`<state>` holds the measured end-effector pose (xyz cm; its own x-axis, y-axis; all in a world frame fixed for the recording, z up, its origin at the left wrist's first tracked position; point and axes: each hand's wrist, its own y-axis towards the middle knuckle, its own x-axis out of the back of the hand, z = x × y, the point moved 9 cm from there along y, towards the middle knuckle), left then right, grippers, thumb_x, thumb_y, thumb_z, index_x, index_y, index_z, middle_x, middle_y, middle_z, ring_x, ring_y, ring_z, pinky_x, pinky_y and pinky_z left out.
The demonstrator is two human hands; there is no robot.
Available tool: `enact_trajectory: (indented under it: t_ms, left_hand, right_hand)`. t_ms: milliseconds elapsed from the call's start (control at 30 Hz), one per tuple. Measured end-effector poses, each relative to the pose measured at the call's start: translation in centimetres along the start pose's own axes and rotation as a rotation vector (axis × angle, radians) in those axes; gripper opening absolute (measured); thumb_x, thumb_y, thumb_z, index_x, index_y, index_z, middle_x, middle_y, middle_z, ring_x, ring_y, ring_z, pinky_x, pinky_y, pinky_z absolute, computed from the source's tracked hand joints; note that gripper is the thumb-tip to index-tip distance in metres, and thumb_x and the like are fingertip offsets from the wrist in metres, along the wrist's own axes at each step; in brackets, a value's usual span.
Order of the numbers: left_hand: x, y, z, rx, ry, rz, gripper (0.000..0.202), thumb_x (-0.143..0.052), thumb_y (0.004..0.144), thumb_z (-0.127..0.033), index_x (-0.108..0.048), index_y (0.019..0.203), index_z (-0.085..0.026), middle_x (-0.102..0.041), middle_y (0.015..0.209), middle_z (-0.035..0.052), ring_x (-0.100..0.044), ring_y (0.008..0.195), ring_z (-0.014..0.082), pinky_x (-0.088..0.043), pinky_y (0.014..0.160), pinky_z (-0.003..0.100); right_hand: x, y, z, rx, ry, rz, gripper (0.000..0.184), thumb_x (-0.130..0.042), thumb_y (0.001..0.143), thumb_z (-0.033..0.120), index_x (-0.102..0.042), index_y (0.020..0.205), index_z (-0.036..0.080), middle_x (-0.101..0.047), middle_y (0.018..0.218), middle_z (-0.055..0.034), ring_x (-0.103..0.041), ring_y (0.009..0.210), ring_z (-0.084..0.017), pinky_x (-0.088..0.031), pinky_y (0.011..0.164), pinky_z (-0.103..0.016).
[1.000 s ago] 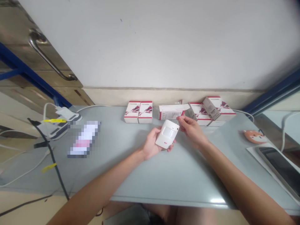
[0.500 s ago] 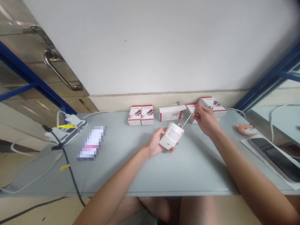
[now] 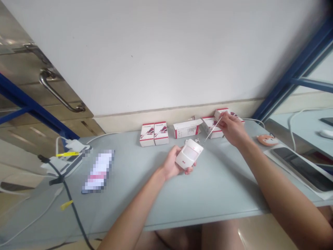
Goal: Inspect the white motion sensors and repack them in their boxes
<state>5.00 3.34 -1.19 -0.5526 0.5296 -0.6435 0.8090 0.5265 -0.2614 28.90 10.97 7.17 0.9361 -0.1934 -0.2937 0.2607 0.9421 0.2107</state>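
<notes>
A white wall (image 3: 156, 52) fills the space behind a long grey table (image 3: 213, 198), with a steel door handle (image 3: 61, 92) off to the left and a blue metal frame (image 3: 293, 81) off to the right. Along the back of the table stands a row of white and red boxes (image 3: 154, 133), one of them lying open (image 3: 186, 128). On the right, a dark tablet (image 3: 304, 169) lies on a white sheet (image 3: 275, 159), with a small fox-shaped pad (image 3: 267, 140) just beyond it. On the left are a white charging unit (image 3: 69, 158), a black cable (image 3: 70, 205) and a blurred flat object (image 3: 98, 171).

The person holds a white motion sensor (image 3: 188, 153) up over the middle of the table, in front of the boxes. It sits in the left hand (image 3: 173, 163), which is palm up and curled around its back and sides, leaving the front lens facing up. The right hand (image 3: 232, 129) is raised near the boxes at the right end, its thumb and fingers pressed together, pinching a thin rod (image 3: 213, 129). The lower tip of the rod points down to just beside the sensor's top corner.
</notes>
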Motion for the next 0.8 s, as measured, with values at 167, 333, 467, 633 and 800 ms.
enact_trajectory:
  t_ms: [167,333,467,633,800]
  left_hand:
    - [-0.7,-0.6,0.0,0.127,-0.062,0.116,0.047,-0.050,0.081,-0.052,-0.062,0.108,-0.015,-0.066,0.081,0.0116,-0.052,0.054,0.0181,-0.032,0.054,0.029]
    - [0.6,-1.3,-0.7,0.174,0.011,0.083,0.049,-0.049,0.083,-0.055,-0.061,0.108,-0.015,-0.066,0.081,0.0107,-0.050,0.053,0.0172,-0.029,0.052,0.028]
    - [0.9,-2.0,-0.7,0.202,0.071,0.089,0.048,-0.046,0.086,-0.056,-0.062,0.106,-0.015,-0.066,0.081,0.0109,-0.049,0.053,0.0167,-0.031,0.051,0.028]
    - [1.5,-2.9,-0.8,0.210,0.107,0.124,0.052,-0.043,0.090,-0.057,-0.062,0.112,-0.015,-0.069,0.081,0.0117,-0.052,0.052,0.0187,-0.035,0.050,0.029]
    - [3.6,-3.3,-0.9,0.199,0.108,0.067,0.050,-0.046,0.088,-0.056,-0.061,0.111,-0.015,-0.071,0.082,0.0135,-0.060,0.053,0.0217,-0.038,0.051,0.030]
  right_hand:
    - [1.3,0.3,1.3,0.002,0.042,-0.045,0.046,-0.090,0.076,0.059,-0.062,0.074,0.023,-0.035,0.068,0.0046,-0.036,0.062,-0.011,-0.042,0.053,-0.024]
    - [3.6,1.2,1.1,-0.002,0.052,-0.134,0.042,-0.091,0.076,0.055,-0.064,0.078,0.023,-0.037,0.066,0.0057,-0.035,0.057,-0.010,-0.039,0.048,-0.022]
    - [6.4,1.7,2.2,0.060,0.061,-0.231,0.033,-0.091,0.079,0.045,-0.065,0.080,0.026,-0.044,0.068,0.0044,-0.042,0.058,-0.011,-0.042,0.047,-0.023]
    - [7.2,1.8,2.8,0.086,0.050,-0.251,0.031,-0.092,0.079,0.045,-0.065,0.081,0.028,-0.042,0.068,0.0047,-0.042,0.059,-0.012,-0.043,0.047,-0.023]
    - [5.3,1.4,2.5,0.147,-0.017,-0.219,0.039,-0.087,0.079,0.060,-0.070,0.083,0.025,-0.039,0.064,0.0058,-0.040,0.057,-0.010,-0.040,0.047,-0.023]
